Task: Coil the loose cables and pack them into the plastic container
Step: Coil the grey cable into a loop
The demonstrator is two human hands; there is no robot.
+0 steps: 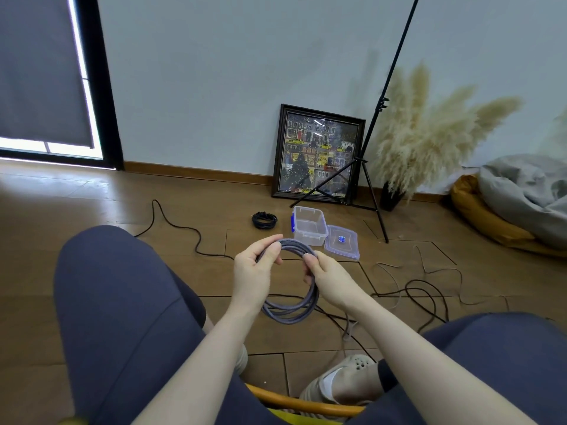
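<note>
A grey braided cable [290, 311] hangs as a round coil of several loops between my hands, above the floor. My left hand [256, 265] grips the coil's upper left side, fingers curled round it. My right hand [325, 271] pinches the top right of the coil. Beyond them on the floor stands the clear plastic container [308, 230] with blue clips, open, and its lid [343, 242] lies flat beside it on the right. A small coiled black cable [264, 220] lies left of the container. Loose black cables trail on the floor at left [184, 230] and at right [423, 291].
A framed picture [319, 156] leans on the wall behind the container. A black tripod stand [372, 167] and a vase of pampas grass [414, 133] are to the right, with a beanbag [503, 216] further right. My knees and shoes fill the foreground.
</note>
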